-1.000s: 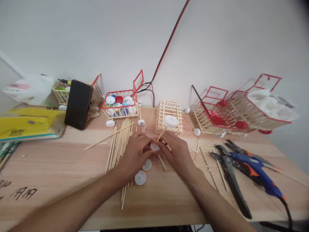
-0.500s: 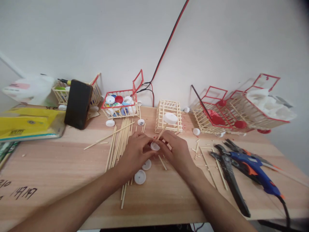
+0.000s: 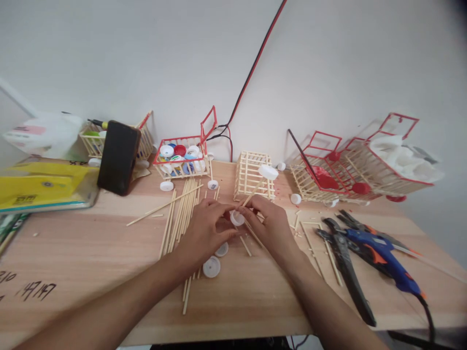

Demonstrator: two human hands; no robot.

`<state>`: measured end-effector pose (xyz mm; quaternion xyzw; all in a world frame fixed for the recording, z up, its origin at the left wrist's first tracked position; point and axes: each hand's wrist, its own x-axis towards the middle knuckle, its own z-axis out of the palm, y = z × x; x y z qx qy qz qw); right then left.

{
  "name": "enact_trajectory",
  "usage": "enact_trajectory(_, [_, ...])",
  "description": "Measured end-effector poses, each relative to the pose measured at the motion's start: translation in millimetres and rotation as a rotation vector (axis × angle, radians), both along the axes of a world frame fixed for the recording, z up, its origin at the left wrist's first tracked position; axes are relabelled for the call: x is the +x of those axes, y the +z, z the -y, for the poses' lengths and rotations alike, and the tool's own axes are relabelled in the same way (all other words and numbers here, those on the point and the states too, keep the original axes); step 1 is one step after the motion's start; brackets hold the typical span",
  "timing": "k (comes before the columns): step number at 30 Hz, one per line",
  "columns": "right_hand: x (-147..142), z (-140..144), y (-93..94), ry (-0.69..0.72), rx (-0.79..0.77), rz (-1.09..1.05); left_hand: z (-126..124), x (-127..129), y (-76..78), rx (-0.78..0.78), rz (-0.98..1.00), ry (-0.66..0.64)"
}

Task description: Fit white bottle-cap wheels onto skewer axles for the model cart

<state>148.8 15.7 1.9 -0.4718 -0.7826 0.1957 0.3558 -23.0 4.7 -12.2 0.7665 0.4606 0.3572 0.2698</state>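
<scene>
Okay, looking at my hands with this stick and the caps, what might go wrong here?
The thin stick with a white cap on its far end may snap or bend as both hands, left hand and right hand, press the near cap. The raised cap could also knock the wooden cage behind it.

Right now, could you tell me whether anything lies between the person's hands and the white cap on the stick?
Nothing visible does. The left hand and right hand already meet at the white cap, fingers pinching it, with the stick rising from it to a second cap.
</scene>
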Motion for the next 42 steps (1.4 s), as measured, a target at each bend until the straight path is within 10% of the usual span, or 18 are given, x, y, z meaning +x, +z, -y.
enact_trajectory(42, [-5.1, 6.9, 5.3, 0.056, 0.055, 0.095, 0.6, 1.1, -7.9, 0.016, -0.043, 0.016])
